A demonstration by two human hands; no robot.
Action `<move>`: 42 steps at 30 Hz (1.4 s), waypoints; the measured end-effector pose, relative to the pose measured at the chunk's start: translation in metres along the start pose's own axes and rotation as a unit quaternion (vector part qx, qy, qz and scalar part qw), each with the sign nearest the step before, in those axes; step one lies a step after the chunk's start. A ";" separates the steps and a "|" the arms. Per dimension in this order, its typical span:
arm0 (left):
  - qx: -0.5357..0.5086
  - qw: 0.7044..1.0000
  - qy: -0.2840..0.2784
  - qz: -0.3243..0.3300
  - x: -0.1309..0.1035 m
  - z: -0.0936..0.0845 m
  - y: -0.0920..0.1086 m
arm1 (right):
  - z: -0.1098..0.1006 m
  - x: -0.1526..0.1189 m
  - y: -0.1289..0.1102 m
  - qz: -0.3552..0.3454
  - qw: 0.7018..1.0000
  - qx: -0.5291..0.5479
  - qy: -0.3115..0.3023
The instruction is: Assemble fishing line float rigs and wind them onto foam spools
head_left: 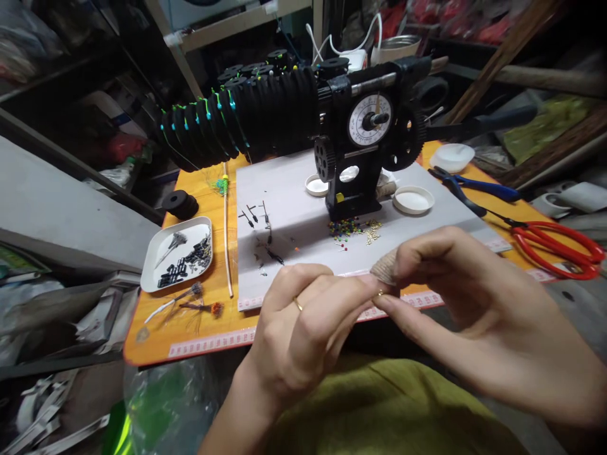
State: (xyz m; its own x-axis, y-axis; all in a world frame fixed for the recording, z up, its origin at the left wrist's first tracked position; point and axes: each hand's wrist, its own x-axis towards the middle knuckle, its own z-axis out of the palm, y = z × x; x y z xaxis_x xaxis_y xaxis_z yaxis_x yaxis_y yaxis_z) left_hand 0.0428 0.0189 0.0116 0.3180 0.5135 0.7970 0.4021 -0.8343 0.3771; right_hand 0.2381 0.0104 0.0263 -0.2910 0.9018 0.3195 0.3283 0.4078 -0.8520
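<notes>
My left hand (308,322) and my right hand (455,297) meet at the fingertips above the near edge of the white board (303,278). Between the fingertips is a tiny gold-coloured piece (380,293), pinched by both hands. A ribbed beige wrap (385,268) covers a fingertip of my right hand. Beyond the hands, multicoloured beads (345,229) and small gold pieces (373,232) lie in piles on the board. Small black parts (270,237) are scattered on its left side.
A black winding device with a dial (370,119) stands on the board. Around it are round white lids (413,200), blue-handled pliers (488,188) and red-handled scissors (557,248). On the left are a white tray (148,259), black spools (180,205) and a thin rod (227,246).
</notes>
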 end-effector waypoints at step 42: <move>-0.064 0.985 -0.019 -0.160 0.004 -0.020 0.008 | 0.007 0.016 0.011 -0.195 0.975 -0.104 0.036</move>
State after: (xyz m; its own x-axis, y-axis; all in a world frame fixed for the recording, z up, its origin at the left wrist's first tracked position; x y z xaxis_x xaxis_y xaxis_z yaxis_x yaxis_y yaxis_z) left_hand 0.0299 0.0097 0.0273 0.2246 0.7599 0.6100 0.3765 -0.6450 0.6650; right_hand 0.2308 0.0282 0.0191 -0.3697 0.6763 0.6371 0.3823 0.7357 -0.5591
